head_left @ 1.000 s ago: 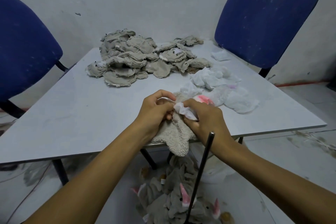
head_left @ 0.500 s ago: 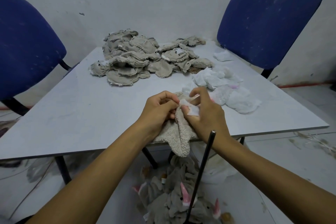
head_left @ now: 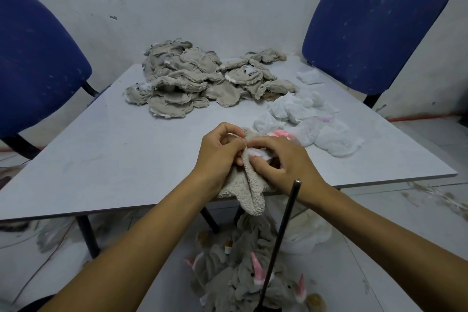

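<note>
Forearms converge forward; left hand (head_left: 219,152) and right hand (head_left: 285,162) meet (fingertips nearly touching), fingers curled in a pinching grip.

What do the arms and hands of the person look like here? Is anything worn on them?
The left hand and the right hand are bare: no gloves and no rings to be seen. The left forearm and the right forearm are bare too, with no sleeve, watch or bracelet as far as the picture reaches. The few fingernails that show look short and unpainted.
</note>
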`<action>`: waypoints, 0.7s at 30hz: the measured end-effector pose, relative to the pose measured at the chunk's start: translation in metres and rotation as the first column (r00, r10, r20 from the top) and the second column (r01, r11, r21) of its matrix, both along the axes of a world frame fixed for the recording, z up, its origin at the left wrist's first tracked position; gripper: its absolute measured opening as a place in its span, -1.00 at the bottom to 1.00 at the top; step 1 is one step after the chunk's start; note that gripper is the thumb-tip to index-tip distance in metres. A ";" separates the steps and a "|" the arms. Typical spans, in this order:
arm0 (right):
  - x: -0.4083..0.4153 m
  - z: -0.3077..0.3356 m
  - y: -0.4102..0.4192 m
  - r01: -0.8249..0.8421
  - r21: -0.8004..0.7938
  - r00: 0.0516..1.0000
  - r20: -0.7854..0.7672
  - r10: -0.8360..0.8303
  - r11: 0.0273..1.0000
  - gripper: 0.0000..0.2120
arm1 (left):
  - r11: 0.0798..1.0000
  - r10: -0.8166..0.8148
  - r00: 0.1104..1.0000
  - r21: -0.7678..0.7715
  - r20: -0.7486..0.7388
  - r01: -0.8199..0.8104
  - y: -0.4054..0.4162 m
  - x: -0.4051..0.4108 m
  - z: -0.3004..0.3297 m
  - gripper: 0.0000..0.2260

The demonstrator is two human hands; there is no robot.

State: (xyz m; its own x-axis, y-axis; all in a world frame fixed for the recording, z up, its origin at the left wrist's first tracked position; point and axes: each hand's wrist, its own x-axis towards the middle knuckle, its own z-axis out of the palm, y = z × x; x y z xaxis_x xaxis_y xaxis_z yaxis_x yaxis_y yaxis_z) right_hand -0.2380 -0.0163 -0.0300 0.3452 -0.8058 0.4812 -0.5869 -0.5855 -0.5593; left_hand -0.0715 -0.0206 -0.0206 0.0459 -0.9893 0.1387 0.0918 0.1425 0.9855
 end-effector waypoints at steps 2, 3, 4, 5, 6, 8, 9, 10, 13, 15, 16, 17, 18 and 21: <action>0.000 0.000 0.001 -0.003 0.082 1.000 -0.028 0.005 0.997 -0.65 | 1.000 -0.005 1.000 0.003 -0.007 0.006 0.000 0.000 0.000 -0.80; -0.001 0.000 0.002 -0.008 0.102 0.998 -0.068 0.015 0.995 -0.62 | 1.000 -0.009 1.000 0.003 -0.012 0.009 0.000 0.001 -0.001 -0.80; -0.001 0.001 0.003 -0.028 0.089 0.993 -0.109 0.038 0.996 -0.61 | 1.000 -0.009 1.000 0.001 -0.014 0.009 0.000 0.001 -0.001 -0.78; -0.001 0.003 0.005 -0.065 0.060 0.989 -0.132 0.073 0.996 -0.62 | 1.000 -0.005 1.000 0.001 -0.018 0.005 0.000 0.002 -0.001 -0.75; -0.002 0.004 0.007 -0.113 0.031 0.985 -0.130 0.116 0.993 -0.66 | 1.000 0.000 1.000 0.002 -0.028 0.000 0.000 0.002 -0.002 -0.73; -0.004 0.006 0.007 -0.145 -0.003 0.984 -0.106 0.144 0.989 -0.74 | 1.000 0.005 0.999 0.000 -0.044 -0.005 0.000 0.002 -0.002 -0.72; -0.004 0.005 0.007 -0.104 -0.008 0.992 -0.077 0.103 0.995 -0.78 | 1.000 0.004 0.999 0.001 -0.043 -0.004 0.000 0.001 -0.001 -0.72; -0.003 0.003 0.007 -0.042 -0.016 0.999 -0.032 0.041 0.999 -0.81 | 1.000 0.001 0.999 0.001 -0.038 -0.001 0.000 0.001 -0.001 -0.73; 0.004 -0.005 0.005 0.140 -0.125 0.990 0.048 -0.135 0.982 -0.88 | 0.999 -0.038 0.999 -0.012 -0.020 0.038 0.001 0.001 -0.001 -0.69; 0.011 -0.008 0.004 0.228 -0.141 0.972 0.091 -0.216 0.963 -0.90 | 0.997 -0.069 0.997 -0.015 -0.014 0.069 0.002 0.001 -0.001 -0.68; 0.014 -0.008 0.004 0.256 -0.133 0.964 0.113 -0.242 0.958 -0.90 | 0.997 -0.070 0.998 -0.019 -0.006 0.070 0.002 0.002 -0.002 -0.69; 0.016 -0.007 0.004 0.267 -0.144 0.961 0.106 -0.254 0.953 -0.92 | 0.998 -0.063 0.998 -0.023 0.005 0.063 0.003 0.002 -0.002 -0.70; 0.016 -0.007 0.005 0.249 -0.174 0.968 0.068 -0.241 0.953 -0.93 | 0.998 -0.052 0.999 -0.025 0.012 0.052 0.003 0.001 -0.002 -0.72; 0.010 -0.006 0.005 0.060 -0.170 0.997 -0.035 -0.067 0.984 -0.77 | 1.000 0.008 1.000 -0.025 -0.003 -0.008 0.004 0.001 -0.002 -0.71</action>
